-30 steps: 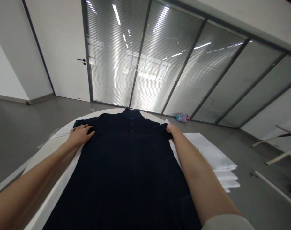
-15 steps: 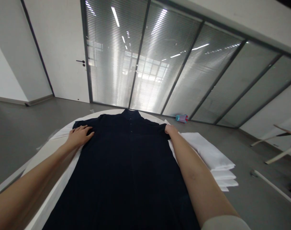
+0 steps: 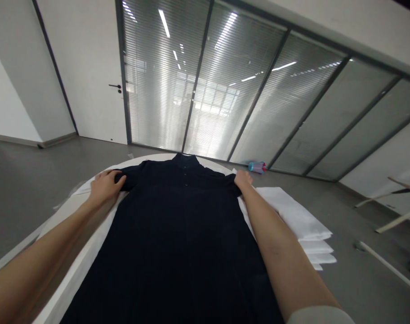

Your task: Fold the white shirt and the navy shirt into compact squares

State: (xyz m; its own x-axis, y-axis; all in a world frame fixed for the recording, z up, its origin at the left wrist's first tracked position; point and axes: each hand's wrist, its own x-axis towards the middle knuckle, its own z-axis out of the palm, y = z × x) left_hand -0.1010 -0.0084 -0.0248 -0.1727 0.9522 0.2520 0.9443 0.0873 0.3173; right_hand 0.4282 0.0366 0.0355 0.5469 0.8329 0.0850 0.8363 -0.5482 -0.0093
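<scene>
left hand (image 3: 105, 187) curled on dark shirt (image 3: 178, 243), right hand (image 3: 243, 179) pinching its shoulder (image 3: 229, 181). uneven pull could skew the collar (image 3: 184, 159).

A shirt (image 3: 178, 243) lies on the worktop (image 3: 66, 213), collar at 12 o'clock. The left hand (image 3: 105, 186) sits on its shoulder at 10 o'clock, the right hand (image 3: 242, 179) at 2 o'clock. Folded sheets (image 3: 292, 220) lie just beside it at 3 o'clock. Beyond, a bottle (image 3: 256, 167) lies on the floor (image 3: 29, 202) at 1 o'clock, before a glass wall (image 3: 205, 90); a door (image 3: 83, 76) stands at 11 o'clock.
</scene>
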